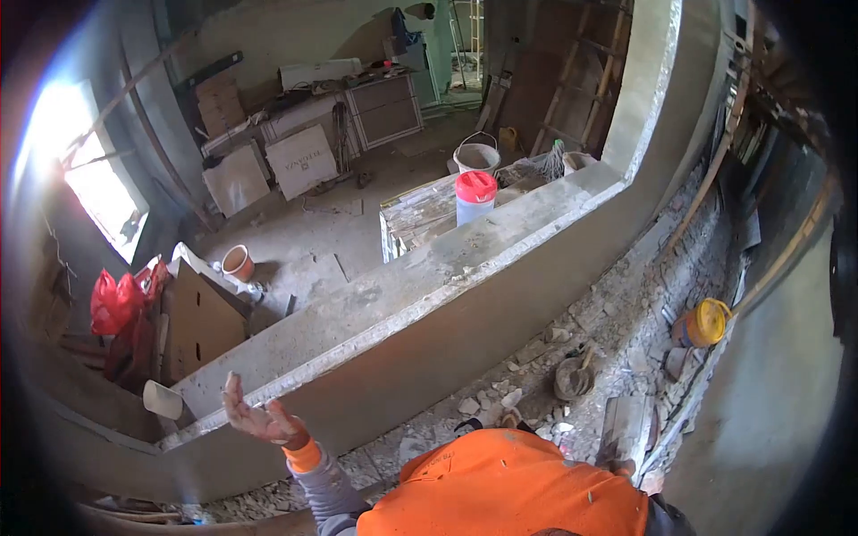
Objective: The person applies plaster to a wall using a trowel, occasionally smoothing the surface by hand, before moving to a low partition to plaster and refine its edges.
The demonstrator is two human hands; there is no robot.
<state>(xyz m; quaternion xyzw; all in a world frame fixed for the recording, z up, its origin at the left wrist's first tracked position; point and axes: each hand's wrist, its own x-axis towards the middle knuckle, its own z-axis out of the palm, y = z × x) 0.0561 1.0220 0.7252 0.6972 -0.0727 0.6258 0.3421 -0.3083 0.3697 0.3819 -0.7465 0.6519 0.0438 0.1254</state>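
My left hand (259, 418) is raised at the near end of the low wall's ledge (357, 308), fingers apart and nothing in it. A white cup-like container (162, 400) stands on the ledge to its left. At the lower right, beside my orange top (509, 487), a small part of my right hand (623, 467) shows near a flat grey board (626, 427). Its fingers are too hidden to tell whether it holds the board. A red-lidded container (475, 196) stands by the ledge's far part.
Rubble (514, 399) covers the ground on my side, with a dark bucket (574, 379) and a yellow bucket (702, 323). Beyond the wall are a worktable (420, 214), a white bucket (476, 156), a small pail (238, 262), red bags (116, 302) and a ladder (572, 80).
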